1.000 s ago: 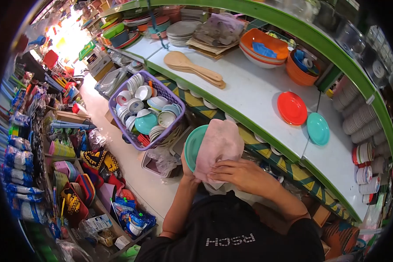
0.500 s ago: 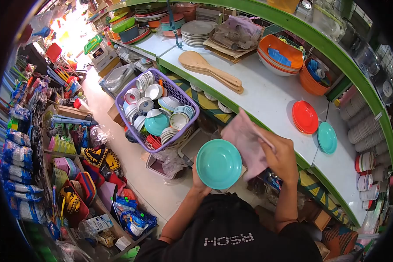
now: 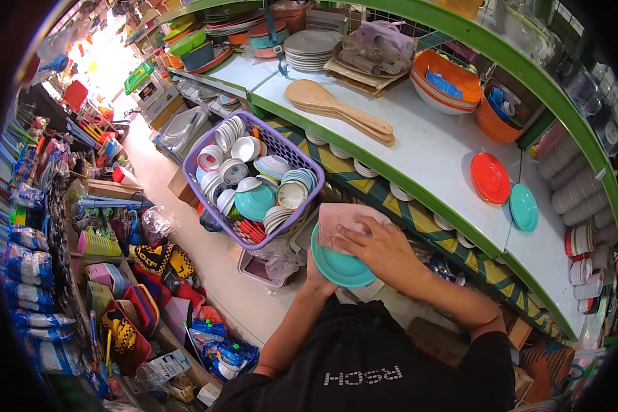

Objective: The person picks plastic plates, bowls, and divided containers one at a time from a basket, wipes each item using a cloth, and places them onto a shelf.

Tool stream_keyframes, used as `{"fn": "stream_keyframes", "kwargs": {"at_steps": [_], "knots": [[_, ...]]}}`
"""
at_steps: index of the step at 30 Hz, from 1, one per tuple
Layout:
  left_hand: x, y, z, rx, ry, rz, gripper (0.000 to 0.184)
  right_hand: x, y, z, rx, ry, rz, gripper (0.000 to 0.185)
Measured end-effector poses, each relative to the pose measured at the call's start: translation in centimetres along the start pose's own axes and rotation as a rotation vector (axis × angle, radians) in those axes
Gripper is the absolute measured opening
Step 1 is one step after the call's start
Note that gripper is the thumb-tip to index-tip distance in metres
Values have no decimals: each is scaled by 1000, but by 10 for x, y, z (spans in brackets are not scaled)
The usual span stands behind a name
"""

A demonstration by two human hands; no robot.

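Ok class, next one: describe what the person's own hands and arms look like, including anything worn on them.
The left hand and right hand are bare, with no gloves visible. Black sleeves end near the elbows, part of a black shirt with pale block lettering.

Narrow aisle, pale glossy floor [image 3: 216, 281]. One side: white-topped shelf [image 3: 432, 161] with green metal edges, wire mesh [image 3: 419, 31] behind. Opposite side: crowded wooden bins [image 3: 175, 336]. Bright white light [image 3: 106, 51] at the far end of the aisle, overexposed; detail there unreadable.
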State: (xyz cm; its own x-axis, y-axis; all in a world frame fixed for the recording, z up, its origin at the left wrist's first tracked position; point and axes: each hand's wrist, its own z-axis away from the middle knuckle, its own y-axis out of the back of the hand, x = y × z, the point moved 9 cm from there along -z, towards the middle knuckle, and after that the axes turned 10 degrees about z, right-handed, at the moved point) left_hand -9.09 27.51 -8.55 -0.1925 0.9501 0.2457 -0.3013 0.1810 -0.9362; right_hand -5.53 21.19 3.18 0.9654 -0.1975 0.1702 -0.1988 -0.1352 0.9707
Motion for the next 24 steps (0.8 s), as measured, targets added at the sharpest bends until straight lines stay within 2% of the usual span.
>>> {"fn": "stream_keyframes", "kwargs": {"at_steps": [2, 3, 6, 7, 10, 13, 16, 19, 24], "knots": [[8, 9, -11, -48, -16, 76, 57, 1, 4, -7, -23, -34, 56, 45], [19, -9, -6, -8, -75, -33, 55, 4, 3, -8, 8, -73, 83, 43], [33, -15, -11, -472, 17, 281, 53, 7, 9, -13, 38, -36, 78, 45], [37, -13, -12, -463, 25, 272, 52, 7, 7, -14, 22, -57, 62, 45], [51, 19, -24, -40, -128, 98, 53, 0, 1, -18, -14, -116, 5, 48], [59, 24, -30, 58, -177, 65, 53, -2, 9, -20, -44, -176, -74, 52], [63, -13, -35, -443, -84, 320, 54, -4, 13, -22, -35, -221, -184, 52], [71, -23, -40, -456, -147, 273, 57, -10, 20, -22, 42, -259, -269, 49], [65, -16, -47, -263, -258, 77, 60, -15, 30, -20, 93, -381, -565, 43]]}}
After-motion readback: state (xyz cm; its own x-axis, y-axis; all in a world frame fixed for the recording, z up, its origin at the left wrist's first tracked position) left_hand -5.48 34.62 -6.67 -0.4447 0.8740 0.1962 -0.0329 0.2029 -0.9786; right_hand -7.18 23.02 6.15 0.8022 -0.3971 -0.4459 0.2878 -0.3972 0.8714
